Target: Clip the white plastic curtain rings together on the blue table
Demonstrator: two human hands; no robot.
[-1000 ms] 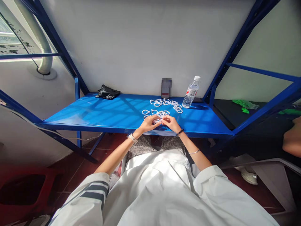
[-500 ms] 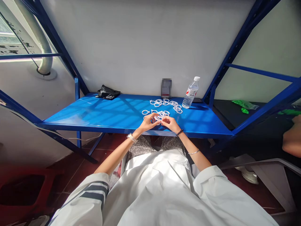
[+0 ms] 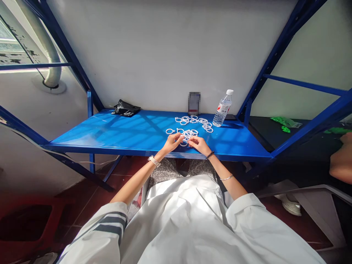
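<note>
My left hand (image 3: 173, 143) is closed in a pinch at the near edge of a loose cluster of white plastic rings (image 3: 192, 132). One white ring (image 3: 183, 143) shows just under its fingertips and seems to be held there. Opposite it, my right hand (image 3: 200, 144) has its thumb and fingers pressed together over the same cluster. Whatever sits between those right fingertips is too small to make out. The two hands are a short gap apart, just above the blue table (image 3: 132, 135). A single white ring (image 3: 170, 131) lies left of the cluster.
Behind the cluster lies a second group of white rings (image 3: 204, 121). A water bottle (image 3: 223, 108) stands to its right, and a blurred upright phone-like object (image 3: 194, 103) leans on the wall. At the back left is a black plastic bag (image 3: 125, 108). Another person's arm (image 3: 341, 159) shows at right.
My left hand's fingers have drawn together and back a little from the right hand, so the gap between them is wider. The right hand has barely moved.
</note>
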